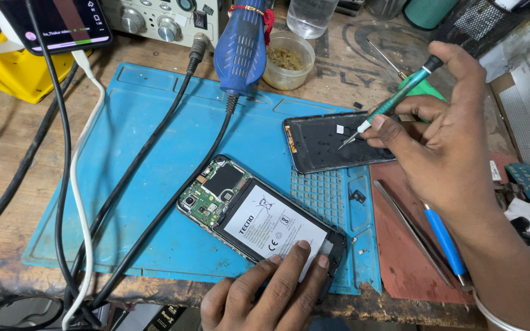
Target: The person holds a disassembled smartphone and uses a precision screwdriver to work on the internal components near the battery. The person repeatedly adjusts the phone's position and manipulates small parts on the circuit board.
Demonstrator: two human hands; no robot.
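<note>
An opened phone (259,217), back removed so its green circuit board and white battery show, lies on a blue work mat (148,184) on the counter; it looks light, rigid and fragile, best steadied by its edges rather than the bare board. The left hand (265,294) presses flat on its lower end, fingertips on the battery, grip released. The right hand (446,141), wrist bent down, pinches a green precision screwdriver (394,101), its tip over the black back cover (332,142) lying just beyond the phone.
</note>
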